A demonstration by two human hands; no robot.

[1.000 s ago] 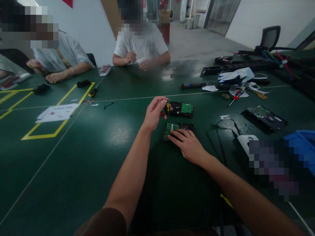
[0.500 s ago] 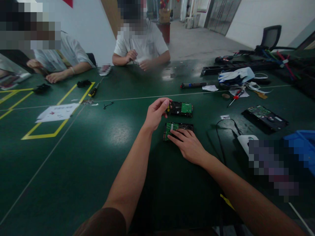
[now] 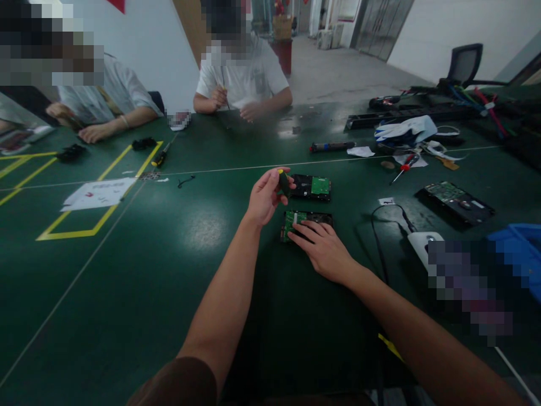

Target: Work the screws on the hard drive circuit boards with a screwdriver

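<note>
On the green work table, directly before the wearer, lies the near hard disk drive, circuit-board side up; it serves as the landmark for this report. The right hand rests upon it with digits spread, covering much of the near edge. It appears to steady the unit by pressure; whether any digit hooks under an edge cannot be told.

Just beyond the landmark and toward its left end, the left hand pinches a dark-handled screwdriver, yellow at the end, between thumb and fingers. The handle is tilted; the tip cannot be made out, so contact with the near drive is unconfirmed.

A second hard disk drive lies just beyond the landmark, apart from it. A third hard disk drive and a red-handled screwdriver lie well to its right.

Assessment: the step in hand appears to be screw work at the near drive's board end. The next move calls for a firm right hand, the tip seated squarely in a screw head, and a turn without slipping across the board.
</note>
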